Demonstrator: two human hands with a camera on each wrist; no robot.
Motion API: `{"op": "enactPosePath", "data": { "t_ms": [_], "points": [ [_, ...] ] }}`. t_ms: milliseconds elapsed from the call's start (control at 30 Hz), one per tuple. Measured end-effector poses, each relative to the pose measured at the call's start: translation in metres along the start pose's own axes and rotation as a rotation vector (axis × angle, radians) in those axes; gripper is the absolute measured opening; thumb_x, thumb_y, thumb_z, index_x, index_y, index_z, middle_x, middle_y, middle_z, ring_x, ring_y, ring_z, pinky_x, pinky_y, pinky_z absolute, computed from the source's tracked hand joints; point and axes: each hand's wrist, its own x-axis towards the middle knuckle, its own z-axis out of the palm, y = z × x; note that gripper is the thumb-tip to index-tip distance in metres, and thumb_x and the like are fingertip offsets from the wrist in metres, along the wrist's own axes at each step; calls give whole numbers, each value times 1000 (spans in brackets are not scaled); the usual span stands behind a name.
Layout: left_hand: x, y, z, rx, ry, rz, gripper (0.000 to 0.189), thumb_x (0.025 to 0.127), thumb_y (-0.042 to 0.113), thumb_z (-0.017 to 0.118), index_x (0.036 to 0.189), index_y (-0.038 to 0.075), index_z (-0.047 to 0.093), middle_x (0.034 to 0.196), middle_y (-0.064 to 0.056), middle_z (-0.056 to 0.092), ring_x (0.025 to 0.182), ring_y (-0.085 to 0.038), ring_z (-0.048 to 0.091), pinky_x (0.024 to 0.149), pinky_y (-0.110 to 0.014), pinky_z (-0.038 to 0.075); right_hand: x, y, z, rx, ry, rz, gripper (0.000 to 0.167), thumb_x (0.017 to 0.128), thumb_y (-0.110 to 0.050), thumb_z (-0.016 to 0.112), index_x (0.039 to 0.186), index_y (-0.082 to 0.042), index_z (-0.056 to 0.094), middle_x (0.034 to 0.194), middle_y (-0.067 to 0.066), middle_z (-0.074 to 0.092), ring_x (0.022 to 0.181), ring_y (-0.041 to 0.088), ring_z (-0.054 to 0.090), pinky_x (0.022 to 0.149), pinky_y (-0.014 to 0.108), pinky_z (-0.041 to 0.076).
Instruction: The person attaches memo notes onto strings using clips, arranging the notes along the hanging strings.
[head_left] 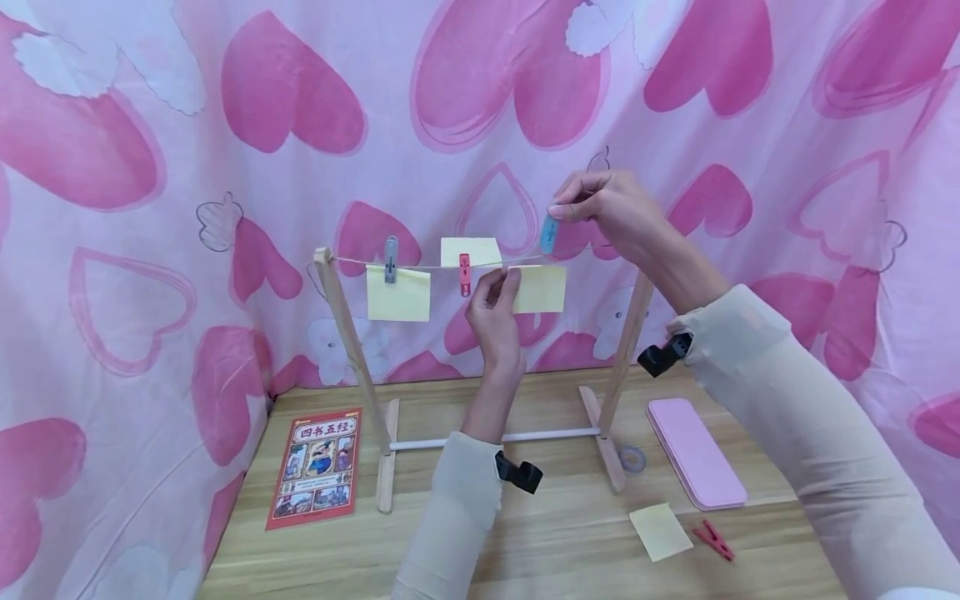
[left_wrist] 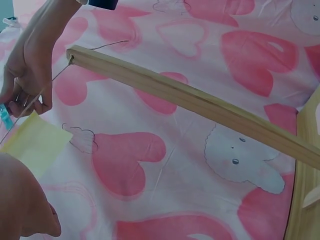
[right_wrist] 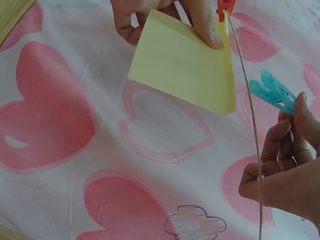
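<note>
Across the middle of the head view, a wooden stand point(head_left: 349, 333) holds up a thin string point(right_wrist: 257, 150). Right of centre, the right hand point(head_left: 611, 204) is higher than the left hand point(head_left: 497, 321), which pinches a yellow note point(head_left: 542, 289) close by the string; the right hand's thumb and fingers pinch a blue clip point(head_left: 550, 235) just above that note.

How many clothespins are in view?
4: a grey clothespin and a red one on the string, a blue one in the right hand, another red one on the table.
</note>
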Motion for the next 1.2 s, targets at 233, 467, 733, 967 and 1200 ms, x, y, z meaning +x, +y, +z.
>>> {"op": "enactPosePath", "data": {
  "t_ms": [233,467,733,967,1200],
  "points": [
    [2,5,5,-13,-5,8,13,104,8,75,113,-1,76,98,6,70,95,-11,61,86,-19,54,2,-4,10,-26,-27,-43,14,98,-7,78,87,-12,85,89,-5,72,102,22,62,98,39,46],
    [5,7,6,-17,18,1,13,104,10,75,114,2,78,98,6,69,96,-11,61,83,-21,51,6,-2,18,-17,-58,-83,14,98,-3,76,87,-7,83,90,-1,71,101,26,64,96,41,49],
    [6,9,6,-26,14,0,10,104,11,76,111,5,78,98,7,70,97,-11,61,85,-21,52,8,3,21,-16,-79,-88,14,97,-2,77,84,-5,81,87,-1,69,98,25,63,96,40,47],
    [8,10,8,-27,16,3,7,103,9,76,108,5,78,98,7,70,97,-11,61,86,-21,51,7,4,22,-28,-77,-86,14,95,-1,78,82,-5,80,85,-2,70,98,26,63,98,40,44],
    [8,12,10,-19,24,6,13,102,9,77,113,2,78,98,6,71,97,-12,62,87,-22,52,6,4,22,-36,-70,-83,15,95,0,78,81,-5,79,85,-1,70,97,28,63,94,38,46]
  ]
}}
